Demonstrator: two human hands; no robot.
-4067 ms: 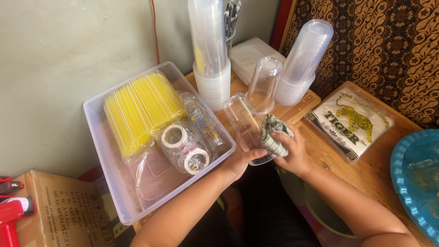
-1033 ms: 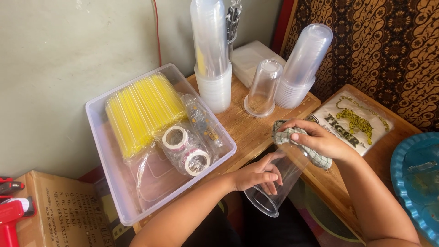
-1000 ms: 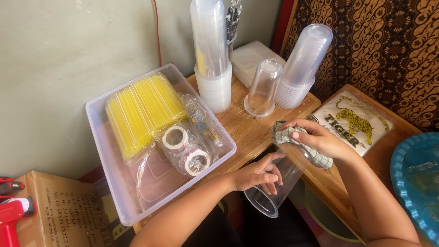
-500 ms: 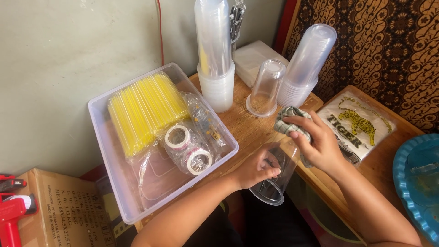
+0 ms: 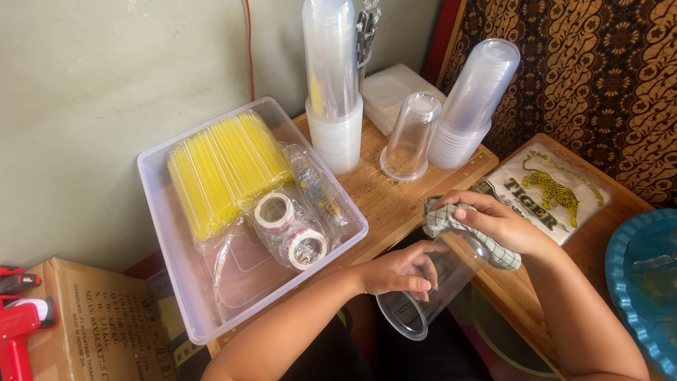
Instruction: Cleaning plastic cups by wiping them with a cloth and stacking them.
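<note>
While the left hand [image 5: 398, 271] wraps its fingers around the side of a clear plastic cup [image 5: 430, 293], the cup lies tilted nearly on its side, its long axis running from lower left to upper right: the open mouth points down and toward the person, the closed base points up toward the right hand [image 5: 504, 226]. That hand is closed on a green checked cloth [image 5: 458, 229], pressing it against the cup's base end (the cloth drapes over the base, so the bottom itself is hidden). The cup hangs in the air just off the near edge of the wooden table [image 5: 384, 204].

On the table, left of the cup, sits 1 clear plastic bin [image 5: 176, 233] holding 1 bundle of yellow straws [image 5: 226, 169], 2 tape rolls [image 5: 289, 229] in a bag and a flat clear lid. Behind the cup stand 1 upside-down clear cup [image 5: 411, 137] and 2 stacks of cups, 1 tall stack [image 5: 333, 85] upright and 1 leaning stack [image 5: 471, 99]. Right of the cup lies 1 printed plastic packet [image 5: 550, 194], with 1 blue plastic tray [image 5: 635, 282] beyond it. A plain wall rises behind the bin, a patterned brown cloth [image 5: 606, 77] behind the leaning stack, and 1 cardboard box [image 5: 92, 324] sits below the bin.
</note>
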